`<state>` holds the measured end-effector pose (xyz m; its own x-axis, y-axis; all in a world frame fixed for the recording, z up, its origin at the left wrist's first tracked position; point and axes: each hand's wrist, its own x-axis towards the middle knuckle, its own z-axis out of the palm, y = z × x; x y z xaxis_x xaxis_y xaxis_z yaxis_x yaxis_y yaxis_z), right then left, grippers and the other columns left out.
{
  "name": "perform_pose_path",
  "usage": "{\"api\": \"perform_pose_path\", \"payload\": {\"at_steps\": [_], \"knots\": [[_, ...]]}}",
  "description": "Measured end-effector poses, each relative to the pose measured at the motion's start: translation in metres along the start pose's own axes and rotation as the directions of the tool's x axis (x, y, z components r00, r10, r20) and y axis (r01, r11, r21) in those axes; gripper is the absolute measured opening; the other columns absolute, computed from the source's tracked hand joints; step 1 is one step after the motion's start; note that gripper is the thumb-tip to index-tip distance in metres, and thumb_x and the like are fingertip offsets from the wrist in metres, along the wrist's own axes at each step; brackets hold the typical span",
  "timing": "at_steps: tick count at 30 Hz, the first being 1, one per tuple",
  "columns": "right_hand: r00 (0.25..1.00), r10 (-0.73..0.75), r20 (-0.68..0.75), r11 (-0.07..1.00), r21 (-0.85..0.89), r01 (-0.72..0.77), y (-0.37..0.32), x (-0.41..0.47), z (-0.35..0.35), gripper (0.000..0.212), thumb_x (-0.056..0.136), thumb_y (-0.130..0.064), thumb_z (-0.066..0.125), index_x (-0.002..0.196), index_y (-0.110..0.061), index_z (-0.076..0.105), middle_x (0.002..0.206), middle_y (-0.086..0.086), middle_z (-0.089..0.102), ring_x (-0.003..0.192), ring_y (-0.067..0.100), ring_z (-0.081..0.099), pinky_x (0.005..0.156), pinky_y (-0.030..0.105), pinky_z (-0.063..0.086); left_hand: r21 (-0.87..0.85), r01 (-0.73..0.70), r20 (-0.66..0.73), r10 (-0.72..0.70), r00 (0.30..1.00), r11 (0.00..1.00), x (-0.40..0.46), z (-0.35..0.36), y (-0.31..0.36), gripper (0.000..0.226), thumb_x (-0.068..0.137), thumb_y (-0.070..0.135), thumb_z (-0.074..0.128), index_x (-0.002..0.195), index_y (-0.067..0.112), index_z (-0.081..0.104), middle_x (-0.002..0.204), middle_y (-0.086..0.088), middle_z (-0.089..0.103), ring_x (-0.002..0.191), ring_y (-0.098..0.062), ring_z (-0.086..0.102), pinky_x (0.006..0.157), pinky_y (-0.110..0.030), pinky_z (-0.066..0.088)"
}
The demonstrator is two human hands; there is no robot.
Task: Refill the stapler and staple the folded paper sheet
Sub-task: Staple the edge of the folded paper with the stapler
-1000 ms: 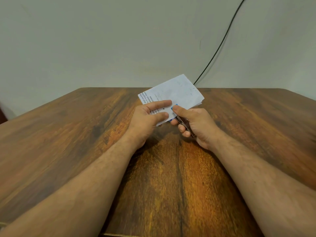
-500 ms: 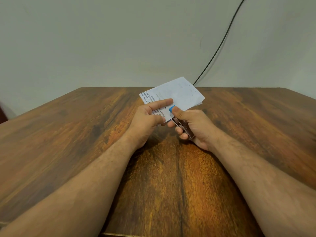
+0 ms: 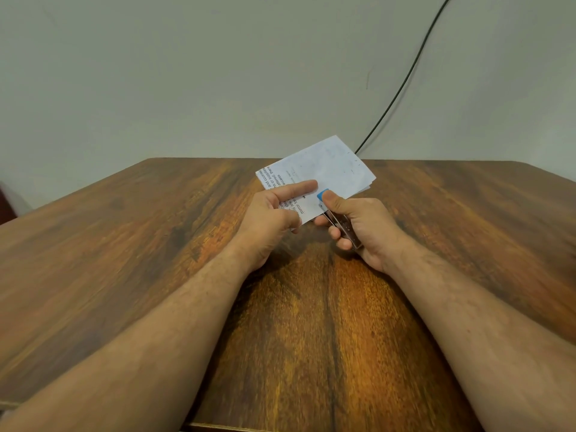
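Above the middle of the wooden table (image 3: 124, 275), my left hand (image 3: 268, 219) pinches the near left corner of the folded paper sheet (image 3: 330, 173), white with printed text along its left edge. My right hand (image 3: 361, 229) grips a small metal stapler (image 3: 339, 224) with a blue tip. My right thumb presses on the blue top. The stapler's jaws sit over the paper's near edge, beside my left index finger. Most of the stapler's body is hidden in my palm.
A black cable (image 3: 402, 85) runs down the pale wall behind the table's far edge. The table's near edge (image 3: 218, 427) shows at the bottom between my forearms.
The stapler's blue tip has come further onto the paper's near edge, and my right thumb now presses on its top. The paper and both hands have shifted only slightly.
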<state>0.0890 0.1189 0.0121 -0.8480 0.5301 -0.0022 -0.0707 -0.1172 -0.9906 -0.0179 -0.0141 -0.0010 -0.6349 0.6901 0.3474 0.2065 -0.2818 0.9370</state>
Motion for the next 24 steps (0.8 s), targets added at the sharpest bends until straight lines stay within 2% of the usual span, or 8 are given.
{"api": "perform_pose_path", "payload": {"at_steps": [3,6,11,17,19,22,24], "knots": [[1.000,-0.002,-0.007,1.000,-0.007,0.002,0.0000,0.0002,-0.0009,0.034,0.089,-0.029,0.074,0.106,0.000,0.069,0.077,0.013,0.074,0.048,0.014,0.052,0.033,0.021,0.036,0.006,0.003,-0.003,-0.003,1.000,1.000,-0.0003,0.0008,0.0005,0.067,0.060,-0.009,0.055,0.116,0.021,0.077,0.146,-0.009,0.054,0.100,-0.018,0.066,0.054,-0.021,0.047],[1.000,-0.014,-0.025,0.999,-0.036,0.013,0.0000,0.0012,-0.0014,0.034,0.088,-0.028,0.075,0.103,0.002,0.070,0.077,0.014,0.075,0.050,0.016,0.052,0.033,0.022,0.036,0.008,0.004,0.000,-0.004,1.000,1.000,-0.0006,0.0010,0.0004,0.067,0.061,-0.010,0.054,0.118,0.018,0.076,0.144,-0.010,0.055,0.095,-0.015,0.067,0.054,-0.021,0.047],[0.999,-0.021,-0.040,0.997,-0.072,0.018,0.0009,0.0030,-0.0025,0.033,0.086,-0.031,0.077,0.091,0.001,0.073,0.081,0.019,0.074,0.053,0.020,0.050,0.037,0.024,0.037,0.000,0.014,-0.009,-0.014,1.000,1.000,0.0008,0.0012,-0.0006,0.067,0.059,-0.008,0.055,0.113,0.024,0.079,0.146,-0.010,0.055,0.108,-0.023,0.068,0.056,-0.020,0.049],[0.999,-0.017,-0.048,0.998,-0.065,0.014,-0.0016,0.0013,-0.0012,0.032,0.089,-0.029,0.075,0.095,0.001,0.071,0.077,0.014,0.074,0.050,0.017,0.051,0.035,0.023,0.038,-0.008,0.010,-0.009,-0.010,1.000,1.000,0.0001,0.0039,0.0021,0.066,0.060,-0.009,0.055,0.110,0.025,0.079,0.141,-0.011,0.059,0.096,-0.016,0.069,0.056,-0.021,0.048],[0.999,-0.012,-0.039,1.000,-0.019,0.012,-0.0018,0.0003,0.0005,0.032,0.089,-0.032,0.074,0.098,-0.002,0.069,0.075,0.012,0.073,0.049,0.015,0.050,0.034,0.022,0.035,-0.018,0.014,-0.032,-0.015,0.999,1.000,0.0008,0.0031,0.0028,0.066,0.063,-0.014,0.053,0.113,0.020,0.078,0.138,-0.010,0.060,0.101,-0.017,0.069,0.055,-0.019,0.048],[0.998,-0.008,-0.061,0.998,0.065,0.012,-0.0058,-0.0005,-0.0014,0.030,0.090,-0.037,0.071,0.099,-0.010,0.064,0.075,0.009,0.070,0.047,0.012,0.045,0.033,0.019,0.030,-0.029,0.020,-0.098,-0.022,0.995,0.999,0.0037,-0.0002,0.0020,0.064,0.061,-0.012,0.051,0.111,0.017,0.081,0.141,-0.009,0.057,0.120,-0.025,0.063,0.054,-0.015,0.049],[0.996,-0.005,-0.093,0.996,0.089,0.013,-0.0085,0.0005,-0.0041,0.034,0.085,-0.041,0.076,0.098,-0.011,0.063,0.075,0.007,0.068,0.046,0.011,0.043,0.033,0.018,0.029,-0.037,0.033,-0.144,-0.038,0.989,0.999,0.0035,-0.0005,0.0044,0.056,0.067,-0.010,0.051,0.108,0.012,0.081,0.137,-0.010,0.060,0.115,-0.025,0.063,0.052,-0.013,0.048]]}}
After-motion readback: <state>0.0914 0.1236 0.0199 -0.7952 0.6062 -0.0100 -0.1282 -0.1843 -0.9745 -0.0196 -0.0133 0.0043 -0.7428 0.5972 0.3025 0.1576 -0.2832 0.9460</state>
